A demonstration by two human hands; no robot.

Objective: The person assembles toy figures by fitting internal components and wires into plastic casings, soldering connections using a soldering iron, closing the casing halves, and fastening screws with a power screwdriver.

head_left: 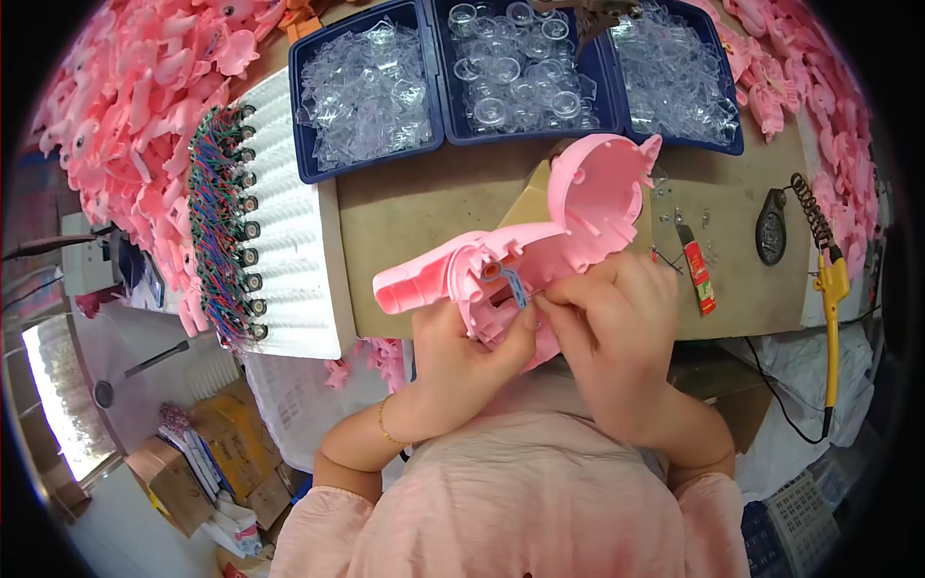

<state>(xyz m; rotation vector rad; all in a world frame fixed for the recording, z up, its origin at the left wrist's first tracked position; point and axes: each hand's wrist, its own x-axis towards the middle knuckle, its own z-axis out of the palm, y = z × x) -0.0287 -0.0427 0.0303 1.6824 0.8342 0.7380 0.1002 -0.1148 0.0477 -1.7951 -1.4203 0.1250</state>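
Observation:
In the head view, a pink plastic toy shell with a round cup-shaped end and a tube-like end is held up above the table's front edge. My left hand is closed around its lower side, thumb pressed near the inside. A small grey-blue plastic piece sits in the shell beside a round orange-brown part. My right hand is closed, with thumb and forefinger pinched at the shell's edge right of the grey-blue piece. Whatever lies between those fingertips is too small or hidden to name.
Blue bins of clear plastic parts stand at the back. A white foam tray with wired round parts lies left. Pink shells pile up on both sides. A red-handled cutter, black oval object and yellow soldering iron are right.

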